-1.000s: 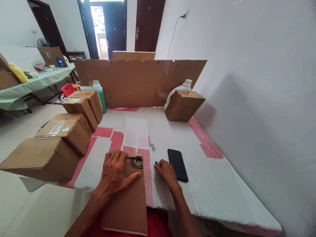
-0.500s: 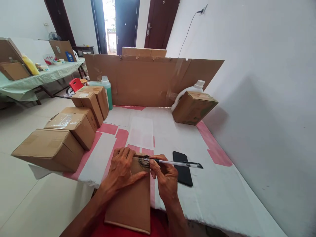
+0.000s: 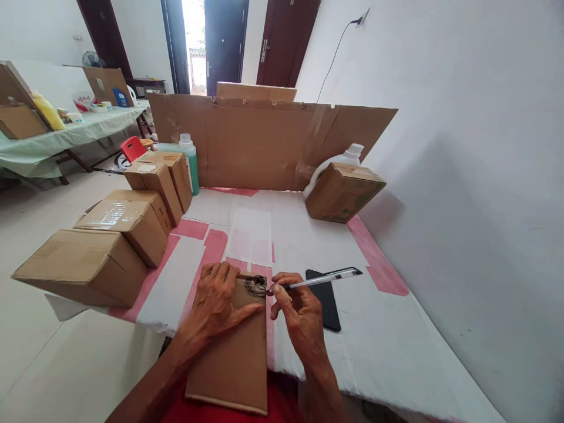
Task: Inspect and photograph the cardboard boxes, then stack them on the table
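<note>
My right hand pinches a clear-barrelled pen with a black cap on its rear end. The pen's tip is at the right edge of a flat piece of cardboard, beside a patch of black scribble near its far right corner. My left hand lies spread on the cardboard's left side, thumb stretched across it below the scribble. A black phone rests on the table just right of my right hand, partly hidden by it and the pen.
Several cardboard boxes line the table's left edge, with a green bottle behind them. A tall cardboard panel stands across the back. Another box leans by a white jug at right. The wall borders the right side.
My right hand has shifted slightly right, and the pen's tip has moved from the scribble to the cardboard's edge. The pen's rear end has tilted up. My left hand stays put.
</note>
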`<state>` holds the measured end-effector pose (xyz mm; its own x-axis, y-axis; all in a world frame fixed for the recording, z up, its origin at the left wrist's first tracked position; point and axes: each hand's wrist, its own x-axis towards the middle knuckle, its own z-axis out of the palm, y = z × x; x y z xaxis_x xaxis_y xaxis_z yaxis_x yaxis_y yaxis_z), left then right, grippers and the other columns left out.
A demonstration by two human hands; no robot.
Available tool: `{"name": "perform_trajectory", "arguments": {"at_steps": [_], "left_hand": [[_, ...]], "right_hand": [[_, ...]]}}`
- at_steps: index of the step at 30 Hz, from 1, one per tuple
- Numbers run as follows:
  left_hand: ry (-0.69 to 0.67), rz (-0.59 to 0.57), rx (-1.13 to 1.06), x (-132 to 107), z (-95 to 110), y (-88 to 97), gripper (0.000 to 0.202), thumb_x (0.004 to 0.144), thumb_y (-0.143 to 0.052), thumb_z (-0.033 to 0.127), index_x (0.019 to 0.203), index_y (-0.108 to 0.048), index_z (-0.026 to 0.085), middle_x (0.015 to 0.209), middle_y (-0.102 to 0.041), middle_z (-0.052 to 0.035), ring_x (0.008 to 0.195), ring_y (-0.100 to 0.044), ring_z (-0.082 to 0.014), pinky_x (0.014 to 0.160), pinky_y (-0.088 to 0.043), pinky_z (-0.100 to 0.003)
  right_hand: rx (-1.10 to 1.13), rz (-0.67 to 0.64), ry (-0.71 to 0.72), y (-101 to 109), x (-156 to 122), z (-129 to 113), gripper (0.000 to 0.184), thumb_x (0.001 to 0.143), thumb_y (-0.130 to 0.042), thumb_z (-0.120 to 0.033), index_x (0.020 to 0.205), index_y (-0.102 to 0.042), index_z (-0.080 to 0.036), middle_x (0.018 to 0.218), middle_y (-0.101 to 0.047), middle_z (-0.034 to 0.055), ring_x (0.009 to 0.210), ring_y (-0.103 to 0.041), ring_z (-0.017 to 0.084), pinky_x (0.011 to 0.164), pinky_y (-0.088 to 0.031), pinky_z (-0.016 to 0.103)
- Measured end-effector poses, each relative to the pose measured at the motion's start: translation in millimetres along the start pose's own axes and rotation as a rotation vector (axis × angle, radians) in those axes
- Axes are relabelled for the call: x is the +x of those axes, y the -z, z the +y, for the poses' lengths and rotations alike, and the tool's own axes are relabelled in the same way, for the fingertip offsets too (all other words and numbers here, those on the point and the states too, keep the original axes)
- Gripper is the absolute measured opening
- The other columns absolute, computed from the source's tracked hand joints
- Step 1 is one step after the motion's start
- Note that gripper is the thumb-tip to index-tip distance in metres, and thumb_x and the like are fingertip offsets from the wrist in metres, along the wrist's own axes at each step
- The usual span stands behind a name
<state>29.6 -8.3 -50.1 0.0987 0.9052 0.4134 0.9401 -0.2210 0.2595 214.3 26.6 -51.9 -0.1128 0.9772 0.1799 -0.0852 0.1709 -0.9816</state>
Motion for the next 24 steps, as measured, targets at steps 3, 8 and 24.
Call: {"name": "perform_trajectory", "arguments": {"at_steps": [3, 8, 24], "left_hand": [[-0.005, 0.011, 0.009, 0, -1, -1.2, 0.052, 0.083, -0.071, 0.067, 0.104, -0.059, 0.021, 0.100, -0.066, -0.0090, 0.094, -0.062, -0.0314, 0.088, -0.044, -0.045], [-0.028, 0.043, 0.008, 1, -5, -3.2, 0.053, 0.086, -0.065, 0.071, 0.103, -0.059, 0.021, 0.097, -0.067, -0.0089, 0.093, -0.063, -0.0315, 0.088, -0.045, -0.046], [-0.039, 0.084, 0.009, 4, -13, -9.0, 0.053, 0.087, -0.062, 0.071, 0.102, -0.059, 0.021, 0.098, -0.067, -0.0091, 0.094, -0.064, -0.0319, 0.091, -0.046, -0.049]], "right_hand": [[-0.198, 0.031, -0.115, 20, 12, 14, 0.033, 0.094, -0.056, -0.057, 0.090, -0.053, -0.024, 0.101, -0.065, 0.0061, 0.070, -0.066, 0.017, 0.041, -0.046, 0.025], [-0.782, -0.085, -0.365, 46, 21, 59, 0.025, 0.092, -0.055, -0.030, 0.071, -0.042, -0.026, 0.063, -0.061, 0.0001, 0.053, -0.060, 0.017, 0.052, -0.041, 0.028], [-1.223, 0.287, -0.563, 91, 10, 65, 0.049, 0.092, -0.066, -0.042, 0.125, -0.055, -0.007, 0.135, -0.053, 0.0317, 0.134, -0.048, 0.046, 0.099, -0.045, 0.053]]}}
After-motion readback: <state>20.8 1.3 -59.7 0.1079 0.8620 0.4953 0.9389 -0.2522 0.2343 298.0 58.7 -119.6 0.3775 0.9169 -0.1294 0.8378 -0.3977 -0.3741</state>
